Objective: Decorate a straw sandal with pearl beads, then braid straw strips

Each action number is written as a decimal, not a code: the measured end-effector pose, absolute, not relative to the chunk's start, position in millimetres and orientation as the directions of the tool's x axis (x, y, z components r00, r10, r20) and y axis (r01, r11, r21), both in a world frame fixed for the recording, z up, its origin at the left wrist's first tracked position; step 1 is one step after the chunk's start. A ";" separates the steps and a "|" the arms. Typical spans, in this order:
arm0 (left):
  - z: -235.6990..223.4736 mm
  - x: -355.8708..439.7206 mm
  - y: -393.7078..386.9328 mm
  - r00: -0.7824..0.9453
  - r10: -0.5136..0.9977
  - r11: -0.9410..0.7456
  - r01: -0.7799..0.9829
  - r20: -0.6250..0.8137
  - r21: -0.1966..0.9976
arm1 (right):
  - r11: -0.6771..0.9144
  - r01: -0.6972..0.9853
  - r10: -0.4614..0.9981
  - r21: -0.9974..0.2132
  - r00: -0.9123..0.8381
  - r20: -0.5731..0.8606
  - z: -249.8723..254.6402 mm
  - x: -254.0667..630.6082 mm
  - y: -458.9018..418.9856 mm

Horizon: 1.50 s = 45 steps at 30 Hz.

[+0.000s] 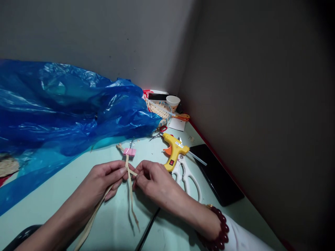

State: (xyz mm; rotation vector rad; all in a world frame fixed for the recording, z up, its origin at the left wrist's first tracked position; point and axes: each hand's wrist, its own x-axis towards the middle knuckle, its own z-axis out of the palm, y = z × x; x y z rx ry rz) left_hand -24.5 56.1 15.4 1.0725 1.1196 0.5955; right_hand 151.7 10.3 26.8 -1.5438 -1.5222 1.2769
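Observation:
Pale, flat plant-fibre strands [131,198] run down from a pink binder clip [129,152] and cross just below it in a short braid. My left hand [107,177] pinches the braid at the crossing between thumb and finger. One long strand [89,225] trails beneath that hand toward the near edge. Fingers closed, my right hand [154,178] grips another strand, drawn out to the right. A third strand hangs loose between the hands, its tip thin and darker.
Right of my hands lie a yellow glue gun [172,151], white-handled scissors [192,179] and a black tablet-like slab [222,177]. A blue plastic sheet [73,104] covers the left and back. Farther off stand a woven basket [163,111] and a paper cup [173,101], near grey walls.

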 end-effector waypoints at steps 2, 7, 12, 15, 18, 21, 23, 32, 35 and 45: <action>11.3 -27.9 55.0 0.323 0.856 0.365 0.176 -0.404 0.914 | -0.132 0.416 0.980 -0.900 -0.082 -0.182 28.8 148.4 10.5; 10.6 -29.3 48.2 0.291 0.893 0.259 0.294 -0.344 0.920 | -0.126 0.345 0.984 -0.930 -0.072 -0.160 26.3 143.3 11.7; 19.0 -23.9 41.2 0.294 0.854 0.343 0.299 -0.428 0.890 | -0.146 0.337 0.987 -0.930 -0.020 -0.162 23.9 141.5 13.0; 20.0 -23.7 39.4 0.301 0.833 0.367 0.325 -0.464 0.871 | -0.109 0.337 0.992 -0.935 -0.028 -0.125 21.9 140.8 12.7; 21.2 -24.9 38.5 0.339 0.816 0.375 0.304 -0.468 0.876 | -0.078 0.342 0.992 -0.936 -0.069 -0.108 20.7 141.0 13.0; 26.2 -26.8 39.7 0.388 0.808 0.347 0.295 -0.444 0.890 | -0.091 0.369 0.988 -0.925 -0.080 -0.129 20.9 141.4 15.8; 30.0 -29.3 42.7 0.397 0.810 0.303 0.347 -0.432 0.888 | -0.103 0.366 0.987 -0.925 -0.077 -0.141 21.3 141.5 18.9; 32.6 -38.8 46.1 0.425 0.851 0.062 0.504 -0.310 0.861 | -0.245 0.169 0.960 -0.955 -0.099 -0.263 23.2 141.1 22.5; 33.0 -39.8 45.7 0.426 0.857 0.010 0.549 -0.290 0.836 | -0.231 0.195 0.967 -0.953 -0.059 -0.247 23.2 140.4 20.7; 30.5 -36.6 18.4 0.437 0.884 -0.459 0.748 0.164 0.479 | -0.031 0.321 0.997 -0.947 -0.058 -0.052 23.7 139.4 16.8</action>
